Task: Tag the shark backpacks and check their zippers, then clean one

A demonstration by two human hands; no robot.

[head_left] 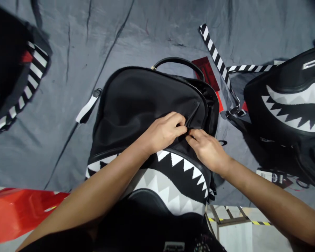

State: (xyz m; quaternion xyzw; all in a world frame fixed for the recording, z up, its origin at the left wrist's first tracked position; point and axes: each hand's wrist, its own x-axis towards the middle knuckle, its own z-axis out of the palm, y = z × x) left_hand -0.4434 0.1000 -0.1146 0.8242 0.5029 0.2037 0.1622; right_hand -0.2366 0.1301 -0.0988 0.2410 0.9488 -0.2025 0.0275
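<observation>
Left hand (pixel 166 132) and right hand (pixel 208 148) — both pinched narrow — grip black backpack (pixel 144 101) fabric.

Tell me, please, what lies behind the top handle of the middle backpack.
Behind the handle are grey cloth and a dark red flat piece. The handle and backpack cover part of that piece, so its full shape cannot be seen.

At the right of the grey-covered counter (pixel 152 31) lay a tooth-patterned backpack (pixel 283 108), a printed tag (pixel 269 175) near it. A dark bag (pixel 5 45) with a black-and-white striped strap (pixel 36 71) lay at left. Below showed a red plastic container (pixel 18 213); yellow-and-black tape (pixel 261 223) crossed the floor (pixel 261 238).
</observation>
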